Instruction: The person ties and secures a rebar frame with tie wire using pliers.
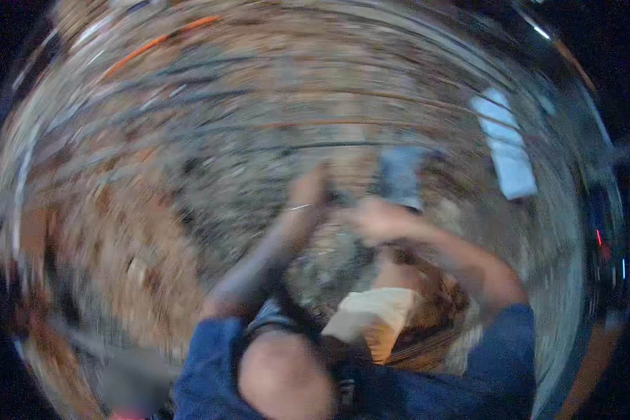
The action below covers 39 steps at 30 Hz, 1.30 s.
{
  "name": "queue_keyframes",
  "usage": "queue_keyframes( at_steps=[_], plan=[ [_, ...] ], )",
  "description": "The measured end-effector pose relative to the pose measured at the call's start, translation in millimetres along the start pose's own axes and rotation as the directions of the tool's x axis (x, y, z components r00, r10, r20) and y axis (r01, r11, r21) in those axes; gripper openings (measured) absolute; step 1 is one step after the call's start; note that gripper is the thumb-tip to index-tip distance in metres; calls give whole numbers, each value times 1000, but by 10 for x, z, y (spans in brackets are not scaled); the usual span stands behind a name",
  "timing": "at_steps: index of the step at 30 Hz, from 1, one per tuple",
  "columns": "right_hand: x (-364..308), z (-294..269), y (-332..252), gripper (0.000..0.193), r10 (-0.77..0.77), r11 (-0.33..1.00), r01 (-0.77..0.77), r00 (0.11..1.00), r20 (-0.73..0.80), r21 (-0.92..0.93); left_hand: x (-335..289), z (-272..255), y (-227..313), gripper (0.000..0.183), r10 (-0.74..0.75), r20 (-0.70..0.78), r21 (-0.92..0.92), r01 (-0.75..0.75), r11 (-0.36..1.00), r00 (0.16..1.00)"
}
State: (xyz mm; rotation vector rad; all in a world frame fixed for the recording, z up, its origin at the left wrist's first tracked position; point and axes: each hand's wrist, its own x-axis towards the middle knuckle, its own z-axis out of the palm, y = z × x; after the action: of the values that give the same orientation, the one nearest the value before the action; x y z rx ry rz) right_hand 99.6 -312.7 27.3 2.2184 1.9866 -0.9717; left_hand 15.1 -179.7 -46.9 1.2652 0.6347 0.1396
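The whole view is smeared by motion. My left hand (pixel 311 185) reaches forward in the middle, with a thin pale band at its wrist. Close to its right is my right hand (pixel 381 218), its forearm angled in from the right. The fingers of both blur together, so whether they hold anything cannot be made out. Just beyond my right hand is a blurred blue-grey object (pixel 399 175) of unclear kind. Below my right forearm lies a cream and yellow piece (pixel 378 315), perhaps cloth or paper.
Several long thin rods or lines (pixel 280 126) cross the rough brown and grey ground ahead. A pale, flat strip (pixel 504 143) lies at the right. An orange line (pixel 161 45) curves at the far left. A dark rounded shape (pixel 136 381) is at the lower left.
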Motion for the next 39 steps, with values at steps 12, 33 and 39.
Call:
queue_keyframes(
  at_steps=[12, 33, 39],
  plan=[
    [123, 1186, -742, 58, 405, 914, -387, 882, -239, 122, 63, -143, -372, 34, -93, -164, -479, 3, 878, 982],
    [738, 1291, -912, 30, 779, 609, -448, 493, -388, 655, -218, -958, 155, 90, -69, 66, -352, 88, 932, 995],
    [870, 1609, -901, 26, 620, 699, -191, 642, -452, 689, -1, -515, -133, 53, 270, -499, 670, 169, 723, 824]
  ],
)
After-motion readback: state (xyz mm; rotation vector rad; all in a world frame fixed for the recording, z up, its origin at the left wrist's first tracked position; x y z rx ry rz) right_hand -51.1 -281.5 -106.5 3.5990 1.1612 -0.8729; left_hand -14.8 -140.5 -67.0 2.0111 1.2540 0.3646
